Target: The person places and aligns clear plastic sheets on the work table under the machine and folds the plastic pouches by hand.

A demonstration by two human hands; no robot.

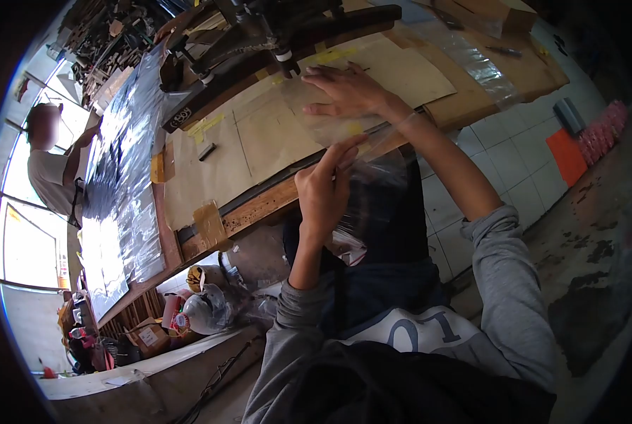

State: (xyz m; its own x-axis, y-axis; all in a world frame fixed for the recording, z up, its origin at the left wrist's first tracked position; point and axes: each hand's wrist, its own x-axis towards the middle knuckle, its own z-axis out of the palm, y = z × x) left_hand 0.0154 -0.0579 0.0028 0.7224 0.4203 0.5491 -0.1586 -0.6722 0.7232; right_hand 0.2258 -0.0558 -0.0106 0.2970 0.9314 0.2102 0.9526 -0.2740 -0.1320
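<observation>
A sheet of transparent plastic film (383, 145) lies over the near edge of the tan work board (266, 145) and hangs down toward my lap. My right hand (348, 93) rests on the film with its fingers spread, just below the dark metal machine bar (224, 92). At the board's near edge, my left hand (324, 185) has its fingers curled, with the index finger and thumb together on the film. A small dark block (207, 151) sits on the board to the left, beside a drawn line.
Shiny plastic sheeting (122, 184) covers the table at left, where another person (53, 162) stands. Below the table are a cardboard box (150, 337) and bagged items. To the right, an orange sheet (567, 157) and pink wrapped material (604, 131) lie on the tiled floor.
</observation>
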